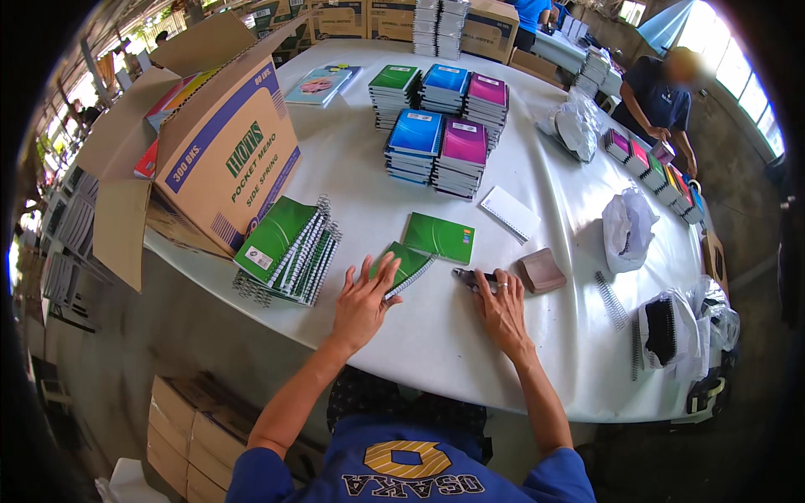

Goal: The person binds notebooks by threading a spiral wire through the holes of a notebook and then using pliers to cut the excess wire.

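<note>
My left hand [362, 303] grips a small green spiral notebook [411, 263], fingers over its cover and thumb by the wire coil. The notebook lies tilted on the white-covered table [419, 352]. My right hand [505, 317] is closed on dark pliers [463, 275], whose tip points left towards the notebook; the palm hides most of the handles. Just beyond my hands lies another green notebook [453, 238]. A leaning pile of green notebooks [281, 243] with loose-looking coils stands left of my left hand. To the right of the pliers sits a brownish block-shaped object [543, 270].
An open carton [222, 159] stands at left, with stacked blue notebooks [417, 132] and magenta ones [464, 142] behind. A white notepad [510, 213], plastic bag [629, 230], loose wire coil [610, 300] and bagged black coils [661, 329] lie rightwards. Another person [658, 96] handles notebooks at far right.
</note>
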{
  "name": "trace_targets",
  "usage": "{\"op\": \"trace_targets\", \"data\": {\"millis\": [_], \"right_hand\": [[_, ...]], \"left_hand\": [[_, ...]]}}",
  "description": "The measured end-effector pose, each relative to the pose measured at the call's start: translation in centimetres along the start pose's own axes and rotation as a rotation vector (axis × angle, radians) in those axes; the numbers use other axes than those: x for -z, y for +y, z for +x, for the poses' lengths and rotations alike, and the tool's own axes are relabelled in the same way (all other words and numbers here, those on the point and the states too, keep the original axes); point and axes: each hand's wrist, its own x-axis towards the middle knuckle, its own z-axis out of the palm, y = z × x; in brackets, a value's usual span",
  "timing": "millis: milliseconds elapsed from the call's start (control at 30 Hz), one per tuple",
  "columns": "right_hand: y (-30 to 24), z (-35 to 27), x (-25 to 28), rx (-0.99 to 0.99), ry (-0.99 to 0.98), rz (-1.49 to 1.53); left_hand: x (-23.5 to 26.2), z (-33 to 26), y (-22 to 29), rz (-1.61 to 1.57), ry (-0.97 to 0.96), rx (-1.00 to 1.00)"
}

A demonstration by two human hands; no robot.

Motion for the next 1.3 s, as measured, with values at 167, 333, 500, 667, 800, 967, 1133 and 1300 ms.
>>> {"op": "trace_targets", "data": {"millis": [167, 333, 500, 667, 800, 967, 1133, 1300], "right_hand": [[-6.4, -0.4, 4.5, 0.102, -0.078, 0.54], [-7.5, -0.2, 4.3, 0.082, -0.047, 0.485], [-7.4, 0.4, 4.3, 0.098, -0.114, 0.594], [-5.5, 3.4, 6.1, -0.341, -0.831, 1.298], [-1.7, 3.6, 5.4, -0.082, -0.63, 1.024], [-5.3, 5.7, 7.3, 0.084, 0.174, 0.158], [-10.8, 10.5, 6.8, 0.408, 0.322, 0.548], [-13.7, 14.5, 8.8, 0.398, 0.254, 0.581]], "left_hand": [[-1.1, -1.1, 0.3, 0.138, 0.017, 0.04], [-0.9, -0.7, 1.2, 0.136, 0.033, 0.054], [-0.6, -0.4, 1.6, 0.149, 0.067, 0.08], [0.1, -0.3, 1.3, 0.2, 0.095, 0.032], [1.9, 0.5, 1.5, 0.293, 0.136, 0.0], [9.0, 2.0, 1.7, 0.274, 0.125, -0.112], [13.8, 3.3, 0.7, 0.255, 0.041, -0.245], [18.8, 4.2, -7.5, -0.287, 0.2, 0.142]]}}
